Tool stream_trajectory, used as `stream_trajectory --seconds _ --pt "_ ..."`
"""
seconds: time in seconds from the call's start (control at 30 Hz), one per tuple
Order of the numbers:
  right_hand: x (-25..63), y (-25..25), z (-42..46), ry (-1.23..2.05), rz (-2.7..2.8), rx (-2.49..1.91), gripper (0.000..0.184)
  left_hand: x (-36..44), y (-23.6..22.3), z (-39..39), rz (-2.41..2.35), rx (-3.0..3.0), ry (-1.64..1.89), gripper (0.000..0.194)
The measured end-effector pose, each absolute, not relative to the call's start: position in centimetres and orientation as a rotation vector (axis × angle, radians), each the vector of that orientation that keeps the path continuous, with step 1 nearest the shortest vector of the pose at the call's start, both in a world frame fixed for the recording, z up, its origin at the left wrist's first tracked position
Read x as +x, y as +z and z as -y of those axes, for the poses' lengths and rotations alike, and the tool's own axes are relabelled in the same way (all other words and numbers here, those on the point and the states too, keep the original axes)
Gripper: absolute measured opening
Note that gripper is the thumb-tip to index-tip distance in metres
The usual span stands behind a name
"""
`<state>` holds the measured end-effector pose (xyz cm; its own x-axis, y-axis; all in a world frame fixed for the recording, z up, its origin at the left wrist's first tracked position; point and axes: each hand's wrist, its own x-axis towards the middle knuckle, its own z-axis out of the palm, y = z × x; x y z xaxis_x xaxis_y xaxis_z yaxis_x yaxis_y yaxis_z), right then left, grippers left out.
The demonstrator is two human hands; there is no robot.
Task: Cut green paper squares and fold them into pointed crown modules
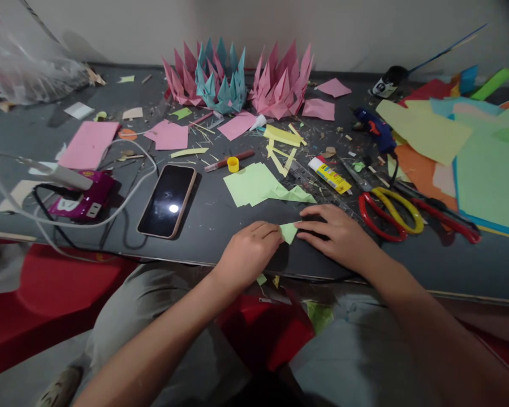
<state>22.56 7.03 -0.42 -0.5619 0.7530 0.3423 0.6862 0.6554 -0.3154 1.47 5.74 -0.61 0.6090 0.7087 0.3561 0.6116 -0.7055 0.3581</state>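
A small piece of folded light green paper [289,232] lies at the table's near edge, its lower part coming to a point. My left hand [254,247] is closed over the paper's left side, fingers bent together. From the right, my right hand [335,234] has its fingertips and thumb on the other corner. Just beyond the hands is a stack of light green paper squares [251,183], with folded green pieces [294,194] against its right side. How the fingertips press the paper underneath is hidden.
Scissors [390,215], a glue stick [330,174] and a glue gun [377,129] lie to the right, near coloured paper sheets [492,169]. A phone [168,201] and a purple power strip [85,195] with cables are left. Pink [282,85] and blue [221,85] folded-paper pieces stand behind.
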Motion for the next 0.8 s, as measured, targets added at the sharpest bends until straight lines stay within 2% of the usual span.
stream_trajectory --seconds 0.23,0.43,0.6,0.8 --pt "22.2 -0.5 -7.9 0.465 2.455 -1.037 0.019 1.7 -0.6 -5.5 -1.148 2.59 0.727 0.018" --pt "22.2 -0.1 -7.9 0.663 2.415 -1.107 0.011 2.0 -0.9 -5.4 -1.236 2.447 0.791 0.015" --pt "21.5 -0.1 -7.7 0.708 2.347 -1.23 0.012 2.0 -0.8 -5.7 -1.327 2.334 0.852 0.008" --pt "20.6 -0.3 -7.4 0.646 2.35 -1.366 0.009 2.0 -0.5 -5.8 -1.456 2.236 0.748 0.009"
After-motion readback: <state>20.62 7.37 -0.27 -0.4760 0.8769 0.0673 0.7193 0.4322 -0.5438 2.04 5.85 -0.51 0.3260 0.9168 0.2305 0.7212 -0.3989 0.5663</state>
